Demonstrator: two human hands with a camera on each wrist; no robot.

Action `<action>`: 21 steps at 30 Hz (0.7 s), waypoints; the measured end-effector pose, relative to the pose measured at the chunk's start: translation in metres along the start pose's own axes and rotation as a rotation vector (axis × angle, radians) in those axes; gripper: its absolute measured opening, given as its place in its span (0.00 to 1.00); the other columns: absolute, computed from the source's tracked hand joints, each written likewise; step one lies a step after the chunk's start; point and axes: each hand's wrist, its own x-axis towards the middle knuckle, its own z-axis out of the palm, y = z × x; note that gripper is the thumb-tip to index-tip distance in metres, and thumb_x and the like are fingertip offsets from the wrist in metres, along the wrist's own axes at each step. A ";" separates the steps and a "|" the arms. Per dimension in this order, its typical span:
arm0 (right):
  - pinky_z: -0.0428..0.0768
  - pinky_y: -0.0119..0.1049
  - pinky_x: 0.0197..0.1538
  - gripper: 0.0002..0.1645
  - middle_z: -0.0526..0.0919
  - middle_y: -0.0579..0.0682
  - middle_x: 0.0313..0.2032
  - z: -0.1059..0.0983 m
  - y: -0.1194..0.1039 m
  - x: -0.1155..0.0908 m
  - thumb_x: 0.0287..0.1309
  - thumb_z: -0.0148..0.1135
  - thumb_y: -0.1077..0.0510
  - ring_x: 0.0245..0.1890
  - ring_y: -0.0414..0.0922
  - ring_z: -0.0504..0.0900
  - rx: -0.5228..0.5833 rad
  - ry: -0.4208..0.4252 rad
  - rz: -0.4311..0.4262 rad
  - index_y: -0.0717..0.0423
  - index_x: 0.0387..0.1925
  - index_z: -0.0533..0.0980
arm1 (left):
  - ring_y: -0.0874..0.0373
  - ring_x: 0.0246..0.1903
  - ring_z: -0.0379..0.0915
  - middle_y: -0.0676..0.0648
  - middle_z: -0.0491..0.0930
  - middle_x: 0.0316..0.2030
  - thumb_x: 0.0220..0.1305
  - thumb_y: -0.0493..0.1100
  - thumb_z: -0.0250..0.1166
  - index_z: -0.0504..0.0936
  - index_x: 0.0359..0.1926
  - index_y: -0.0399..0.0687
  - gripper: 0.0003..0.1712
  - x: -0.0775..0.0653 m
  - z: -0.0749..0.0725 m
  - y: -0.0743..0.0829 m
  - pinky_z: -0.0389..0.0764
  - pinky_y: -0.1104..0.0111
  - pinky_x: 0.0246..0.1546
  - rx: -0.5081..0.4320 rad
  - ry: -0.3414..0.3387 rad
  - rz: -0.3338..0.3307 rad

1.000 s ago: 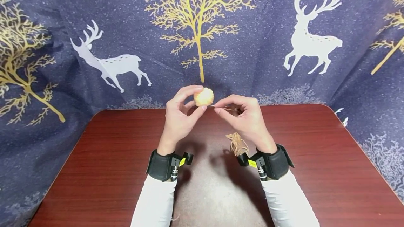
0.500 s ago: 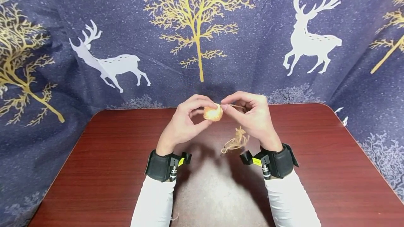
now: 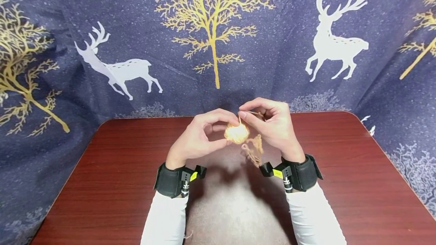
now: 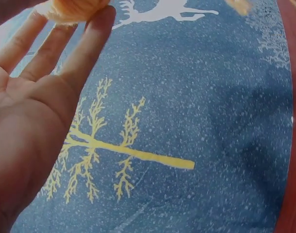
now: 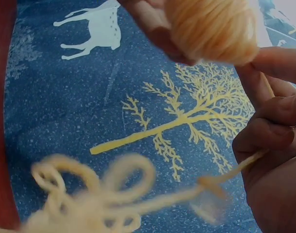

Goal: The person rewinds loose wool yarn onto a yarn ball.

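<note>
A small peach-coloured ball of yarn [image 3: 237, 134] is pinched between the fingertips and thumb of my left hand [image 3: 202, 135], above the far part of the table. My right hand [image 3: 272, 126], beside it, pinches the strand [image 3: 240, 118] that runs up from the ball. In the right wrist view the wound turns of the yarn ball [image 5: 213, 31] show clearly. From the curled fingers of the right hand [image 5: 274, 141] the yarn runs on to a loose looped tangle [image 5: 90, 204], which dangles below that hand. The left wrist view catches only the ball's lower edge [image 4: 75, 12].
A dark red wooden table [image 3: 112, 177] with a grey patch in its middle [image 3: 231, 207] lies under both hands. Behind it hangs a blue cloth [image 3: 259, 67] printed with trees and deer. Black camera straps [image 3: 172, 179] sit round both wrists.
The yarn ball and left hand have moved right and nearer the body, the ball turning. My right hand shifted slightly right, still pinching the strand. The dangling tangle swung about.
</note>
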 end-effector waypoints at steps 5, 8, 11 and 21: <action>0.54 0.31 0.13 0.05 0.74 0.49 0.14 0.003 0.001 0.001 0.58 0.69 0.71 0.12 0.38 0.60 0.019 0.009 0.026 0.67 0.38 0.84 | 0.45 0.54 0.74 0.38 0.71 0.55 0.50 0.16 0.69 0.81 0.49 0.26 0.23 0.000 0.002 0.004 0.82 0.51 0.56 -0.029 0.024 -0.003; 0.56 0.29 0.14 0.05 0.79 0.51 0.17 0.005 0.003 0.001 0.58 0.68 0.72 0.13 0.37 0.62 0.064 0.009 0.053 0.69 0.38 0.84 | 0.45 0.55 0.72 0.36 0.68 0.56 0.47 0.13 0.69 0.81 0.48 0.23 0.24 0.001 0.004 0.005 0.82 0.50 0.55 -0.064 0.040 0.016; 0.60 0.28 0.15 0.05 0.84 0.55 0.22 0.007 0.006 0.002 0.58 0.67 0.74 0.15 0.37 0.68 0.112 0.001 0.069 0.71 0.37 0.83 | 0.45 0.55 0.71 0.34 0.66 0.56 0.44 0.11 0.67 0.79 0.47 0.21 0.25 0.003 0.006 0.005 0.81 0.49 0.56 -0.113 0.046 0.045; 0.80 0.25 0.27 0.07 0.87 0.53 0.32 0.011 0.013 0.001 0.56 0.66 0.76 0.27 0.37 0.81 0.140 -0.058 0.095 0.76 0.38 0.81 | 0.39 0.56 0.72 0.31 0.70 0.59 0.49 0.17 0.71 0.78 0.47 0.25 0.23 0.005 0.007 0.005 0.82 0.50 0.55 -0.167 0.128 0.121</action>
